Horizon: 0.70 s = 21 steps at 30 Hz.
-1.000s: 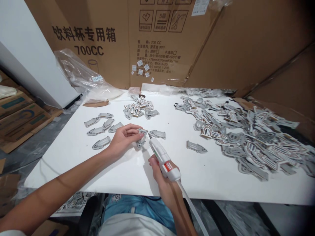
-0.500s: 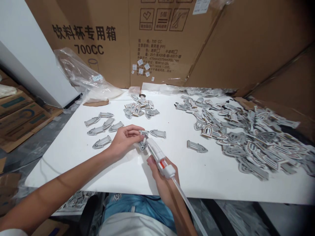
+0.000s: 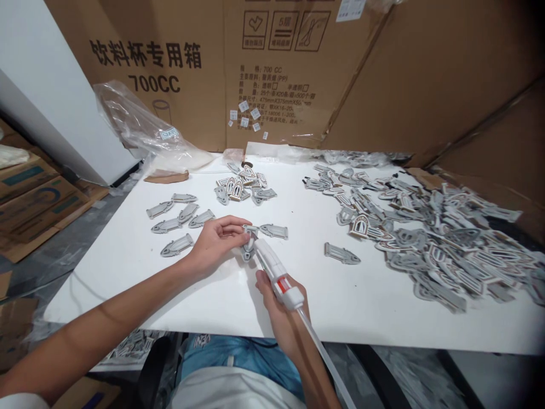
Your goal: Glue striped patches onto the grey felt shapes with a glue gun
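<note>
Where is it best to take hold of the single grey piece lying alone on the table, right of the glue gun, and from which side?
Probably by its long edges at mid-length, from above: the grey piece lies flat on the white table, clear of the heap.

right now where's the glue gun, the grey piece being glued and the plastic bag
glue gun point(image 3: 276, 272): head view, on its white barrel
grey piece point(image 3: 247, 248): head view, on its lower end below the nozzle
plastic bag point(image 3: 136, 130): head view, on its crumpled middle
</note>
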Tool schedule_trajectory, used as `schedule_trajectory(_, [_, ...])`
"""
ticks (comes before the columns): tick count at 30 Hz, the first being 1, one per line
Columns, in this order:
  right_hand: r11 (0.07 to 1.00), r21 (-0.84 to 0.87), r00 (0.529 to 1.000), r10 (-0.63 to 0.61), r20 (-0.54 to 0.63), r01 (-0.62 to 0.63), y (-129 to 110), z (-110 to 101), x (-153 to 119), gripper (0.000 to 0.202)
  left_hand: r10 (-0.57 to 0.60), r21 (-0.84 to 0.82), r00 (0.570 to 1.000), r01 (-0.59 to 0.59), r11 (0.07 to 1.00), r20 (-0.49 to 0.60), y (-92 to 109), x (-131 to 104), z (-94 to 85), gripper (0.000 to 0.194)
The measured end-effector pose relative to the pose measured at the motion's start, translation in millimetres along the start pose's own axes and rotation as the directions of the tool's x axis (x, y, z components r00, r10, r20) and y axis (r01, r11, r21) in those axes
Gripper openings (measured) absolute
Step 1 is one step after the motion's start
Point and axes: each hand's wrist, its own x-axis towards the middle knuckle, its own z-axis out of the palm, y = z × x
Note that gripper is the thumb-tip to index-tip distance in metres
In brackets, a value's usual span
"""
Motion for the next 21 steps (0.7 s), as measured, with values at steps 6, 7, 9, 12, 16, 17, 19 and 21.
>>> schedule_trajectory(6, [1.0,-0.023,0.999,-0.02,0.027,0.021,2.4,-0.8,1.6,0.046,0.0,0.0,1.0,0.0,1.0,0.01,-1.4,-0.2,-0.8,0.037])
schedule_trajectory(7, [0.999,-0.025,0.999,-0.031,0.039,0.032,3.1,-0.9,2.3,0.046,-0.001,0.001,1.0,0.001,1.0,0.011,-1.3,-0.2,-0.7,0.036])
schedule_trajectory(9, [0.998,-0.028,0.997,-0.053,0.061,0.054,4.1,-1.1,3.5,0.047,-0.001,0.005,1.0,0.001,1.0,0.007,-1.4,-0.2,-0.6,0.036])
schedule_trajectory(12, [0.996,-0.032,0.995,-0.076,0.062,0.078,4.0,-1.3,4.7,0.045,-0.007,0.004,1.0,0.007,1.0,0.001,-1.7,0.4,-0.3,0.038])
schedule_trajectory(16, [0.996,-0.037,0.995,-0.08,0.052,0.082,3.5,-1.8,4.5,0.045,-0.007,0.011,1.0,0.007,1.0,0.004,-1.8,1.0,-0.1,0.039])
schedule_trajectory(17, [0.996,-0.04,0.996,-0.077,0.054,0.079,3.7,-1.9,4.4,0.045,-0.006,0.013,1.0,0.006,1.0,0.003,-1.9,1.0,-0.1,0.039])
schedule_trajectory(19, [0.996,-0.049,0.996,-0.068,0.058,0.07,4.4,-2.1,4.4,0.047,-0.006,0.012,1.0,0.006,1.0,-0.002,-2.2,0.9,-0.3,0.038])
schedule_trajectory(21, [0.996,-0.064,0.997,-0.055,0.056,0.059,5.1,-2.4,4.5,0.047,-0.005,0.008,1.0,0.005,1.0,-0.002,-3.0,0.8,-0.7,0.038])
